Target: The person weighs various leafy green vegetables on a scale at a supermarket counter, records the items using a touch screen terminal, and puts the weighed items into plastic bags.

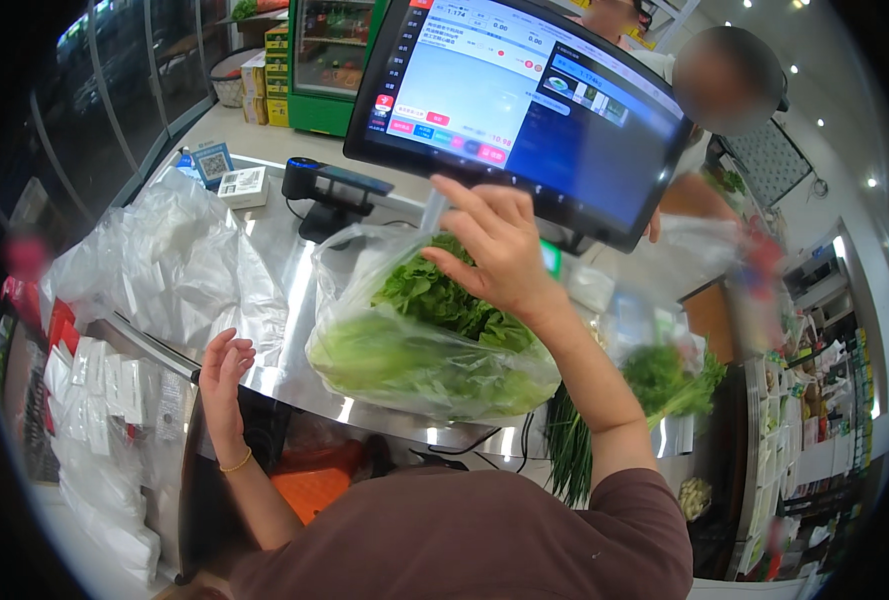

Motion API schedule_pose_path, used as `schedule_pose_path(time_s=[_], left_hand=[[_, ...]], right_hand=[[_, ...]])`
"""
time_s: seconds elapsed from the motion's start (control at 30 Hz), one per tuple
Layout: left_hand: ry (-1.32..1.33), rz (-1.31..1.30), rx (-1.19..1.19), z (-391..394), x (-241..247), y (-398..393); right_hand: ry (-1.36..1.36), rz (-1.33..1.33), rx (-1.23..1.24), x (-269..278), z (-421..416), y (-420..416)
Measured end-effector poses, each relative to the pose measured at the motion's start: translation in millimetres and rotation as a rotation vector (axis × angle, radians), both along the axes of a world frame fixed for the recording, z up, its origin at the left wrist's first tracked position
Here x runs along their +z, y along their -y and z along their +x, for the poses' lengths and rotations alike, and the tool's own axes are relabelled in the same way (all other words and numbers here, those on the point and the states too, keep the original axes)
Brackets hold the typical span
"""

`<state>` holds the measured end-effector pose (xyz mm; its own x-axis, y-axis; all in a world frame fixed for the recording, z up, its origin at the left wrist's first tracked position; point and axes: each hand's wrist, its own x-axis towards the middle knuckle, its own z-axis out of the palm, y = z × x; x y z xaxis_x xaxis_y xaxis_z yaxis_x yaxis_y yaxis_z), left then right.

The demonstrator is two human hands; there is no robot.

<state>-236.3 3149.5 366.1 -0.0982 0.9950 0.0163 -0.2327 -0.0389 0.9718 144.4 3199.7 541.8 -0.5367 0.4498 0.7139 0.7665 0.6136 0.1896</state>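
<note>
My right hand [500, 244] is raised above a clear plastic bag [437, 382] of leafy green lettuce [425, 289], its index finger extended near the lower edge of a touchscreen monitor [452, 82]. It holds nothing, and its fingers are spread; whether the fingertip touches the screen I cannot tell. Off to the left, my left hand [227, 371] hangs empty over the edge of the metal counter [283, 379], fingers slightly curled and apart. A heap of thin clear plastic bags [181, 255] lies beyond it. The bagged lettuce rests on the counter in front of me.
A black scanner stand [324, 195], a small white box [243, 187] and a printed code sign [213, 163] stand at the back. Right of the lettuce lie long green stalks [568, 446] and leafy herbs [669, 379]. A person [688, 157] stands behind the monitor; an orange stool [317, 480] is below.
</note>
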Motion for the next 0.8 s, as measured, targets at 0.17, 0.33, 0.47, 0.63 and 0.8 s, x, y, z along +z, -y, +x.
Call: schedule_pose_path(time_s=[0.17, 0.33, 0.47, 0.63, 0.8], left_hand=[[0.014, -0.015, 0.011, -0.9, -7.6, -0.4], [0.015, -0.028, 0.012, 3.5, -6.7, -3.3], [0.016, -0.05, 0.02, 7.1, -7.2, -4.6], [0.009, -0.058, 0.048, -13.3, -22.9, 4.5], [0.009, -0.049, 0.039, -12.6, -21.1, -0.6]], right_hand=[[0.037, -0.031, 0.002, 1.9, -19.4, -18.1], [0.0, -0.029, -0.061, -2.6, -38.2, -43.3], [0.035, -0.061, -0.205, -8.8, -39.4, -55.1], [-0.062, 0.006, -0.038, 9.0, -39.1, -6.9], [-0.061, 0.02, -0.083, 2.2, 8.0, 28.7]])
